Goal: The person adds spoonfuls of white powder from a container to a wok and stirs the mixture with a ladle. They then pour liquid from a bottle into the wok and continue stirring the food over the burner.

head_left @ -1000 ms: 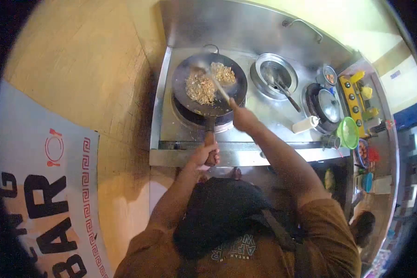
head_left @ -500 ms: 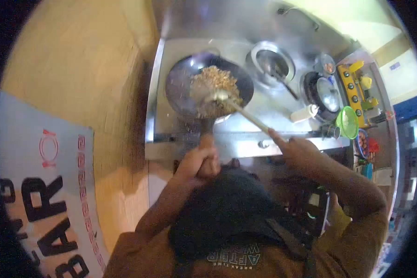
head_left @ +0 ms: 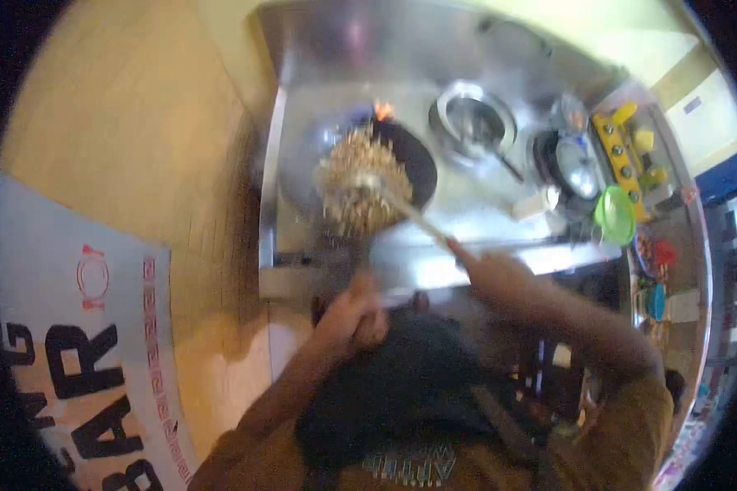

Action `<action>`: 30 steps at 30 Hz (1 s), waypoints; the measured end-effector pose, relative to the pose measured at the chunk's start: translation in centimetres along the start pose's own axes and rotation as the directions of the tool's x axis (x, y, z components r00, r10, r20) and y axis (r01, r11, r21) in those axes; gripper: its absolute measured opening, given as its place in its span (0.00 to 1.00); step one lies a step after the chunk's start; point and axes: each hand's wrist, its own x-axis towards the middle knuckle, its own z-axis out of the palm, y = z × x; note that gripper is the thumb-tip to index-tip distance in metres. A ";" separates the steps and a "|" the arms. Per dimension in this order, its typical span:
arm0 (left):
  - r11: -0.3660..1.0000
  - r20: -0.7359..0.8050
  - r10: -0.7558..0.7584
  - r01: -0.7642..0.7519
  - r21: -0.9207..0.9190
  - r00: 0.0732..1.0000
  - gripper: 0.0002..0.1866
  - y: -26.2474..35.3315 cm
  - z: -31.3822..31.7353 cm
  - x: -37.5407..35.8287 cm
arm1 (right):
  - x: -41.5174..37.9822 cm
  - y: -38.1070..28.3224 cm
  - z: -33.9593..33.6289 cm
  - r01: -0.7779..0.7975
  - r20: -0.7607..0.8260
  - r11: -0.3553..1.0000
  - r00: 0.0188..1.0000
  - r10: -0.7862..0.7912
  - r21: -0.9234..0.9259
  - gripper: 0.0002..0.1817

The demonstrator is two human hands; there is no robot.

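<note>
A dark wok (head_left: 420, 162) on the left burner holds a heap of browned, chopped-looking food (head_left: 360, 155), blurred by motion. My left hand (head_left: 354, 313) is wrapped round the wok's handle, close to my apron. My right hand (head_left: 495, 277) grips the end of a long pale ladle handle (head_left: 424, 221). The ladle's bowl (head_left: 364, 182) lies in the food, partly covered by it. An orange flame (head_left: 382, 110) shows at the wok's far rim.
Right of the wok stands a metal pot (head_left: 467, 123) with a dark-handled utensil in it. Further right are a white bottle (head_left: 536, 203), a second dark pan (head_left: 573, 168), a green basket (head_left: 614, 215) and a yellow rack (head_left: 618, 155). A tan wall (head_left: 196, 164) bounds the left side.
The wok has tilted and shifted slightly left, and the food has heaped up toward me. A flame has appeared behind it. My right hand has moved slightly left and down with the ladle.
</note>
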 end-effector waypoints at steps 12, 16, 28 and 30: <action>0.989 0.223 0.121 -0.137 0.057 0.967 0.10 0.0 -2.8 5.6 | -0.5 0.7 -0.3 -0.016 -0.006 0.998 1.000 0.016 0.057 0.40; 0.993 0.236 0.099 -0.081 -0.087 0.967 0.07 -0.2 -5.3 3.5 | 1.5 1.6 1.2 0.090 -0.247 0.990 0.967 -0.061 0.108 0.33; 0.988 0.145 0.099 -0.081 -0.131 0.984 0.10 -0.8 -7.1 8.1 | 0.9 4.9 -5.5 -0.191 -0.354 0.937 0.932 0.079 -0.294 0.33; 0.984 0.148 0.105 -0.081 -0.162 0.983 0.10 -0.4 -8.7 10.4 | -0.2 6.1 -6.3 -0.188 -0.385 0.927 0.921 0.053 -0.323 0.33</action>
